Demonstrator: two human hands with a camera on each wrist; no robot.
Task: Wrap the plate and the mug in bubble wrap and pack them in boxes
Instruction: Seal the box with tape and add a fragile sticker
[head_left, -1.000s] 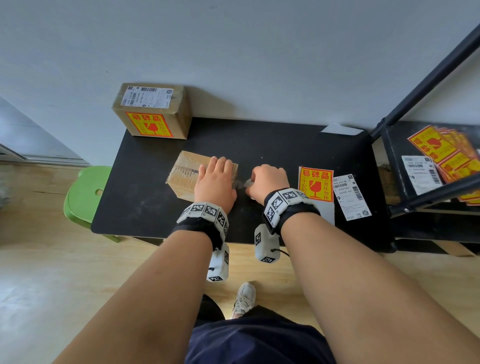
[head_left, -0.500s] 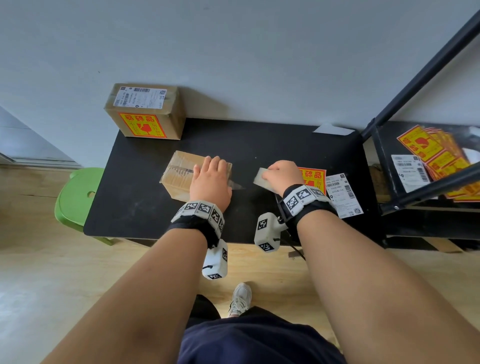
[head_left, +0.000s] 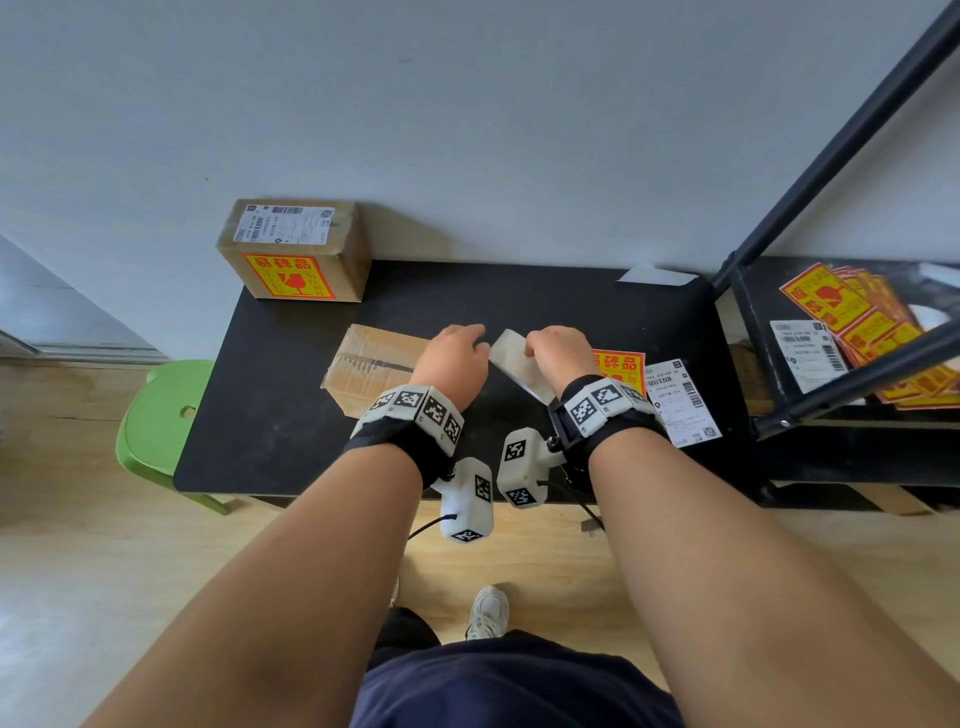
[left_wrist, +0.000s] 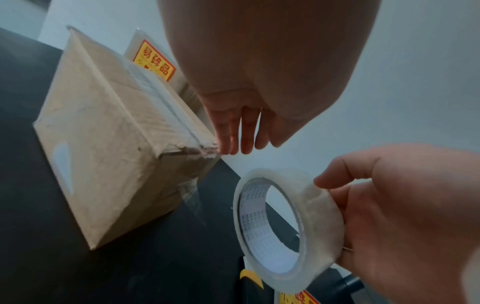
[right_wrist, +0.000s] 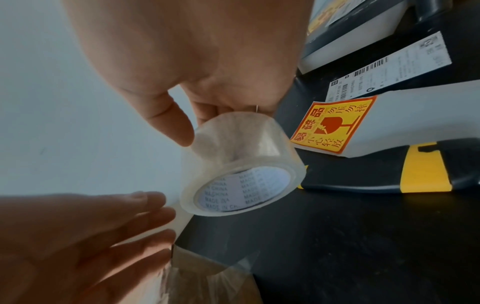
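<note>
A small cardboard box (head_left: 371, 364) lies taped shut on the black table (head_left: 270, 441). My left hand (head_left: 465, 338) hovers at the box's right end, its fingers (left_wrist: 240, 133) straight and close to the torn corner of the box (left_wrist: 111, 144). Just right of it, my right hand (head_left: 543, 345) grips a roll of clear tape (head_left: 514, 361) and holds it tilted above the table. In the right wrist view my thumb and fingers pinch the tape roll (right_wrist: 241, 164) by its rim. A loose strip of tape (left_wrist: 192, 197) hangs off the box's end. Neither plate nor mug is in view.
A second box (head_left: 296, 249) with a shipping label and a fragile sticker stands at the table's back left corner. A fragile sticker (right_wrist: 335, 127), a shipping label (head_left: 680, 400) and a black-yellow knife (right_wrist: 415, 166) lie on the right. A black shelf (head_left: 831, 395) holds more stickers. A green stool (head_left: 156, 415) stands left.
My right hand drew the tape roll away from the box to the right, then raised it back towards my left hand. My left hand slid off the box top to its right end.
</note>
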